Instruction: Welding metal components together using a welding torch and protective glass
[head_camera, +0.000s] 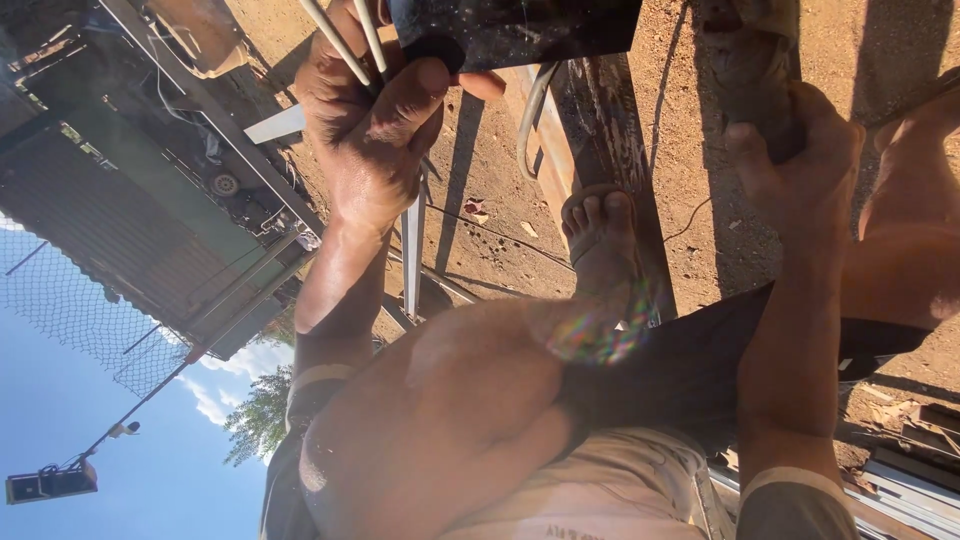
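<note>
At eleven o'clock the left hand (375, 120) clutched thin white rods (345, 45) beside a dark panel (515, 30). At one o'clock the right hand (800, 160) gripped a dusty handle (750, 70) above the dirt ground (500, 190).

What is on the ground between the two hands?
In the head view, between the left hand and right hand lie a rusty metal beam and a sandalled foot.

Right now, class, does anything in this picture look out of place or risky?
Yes. A foot in an open sandal rests on the metal beam being worked on, toes bare. The left hand grips thin rods and a dark plate; the right hand grips a dusty tool.
</note>
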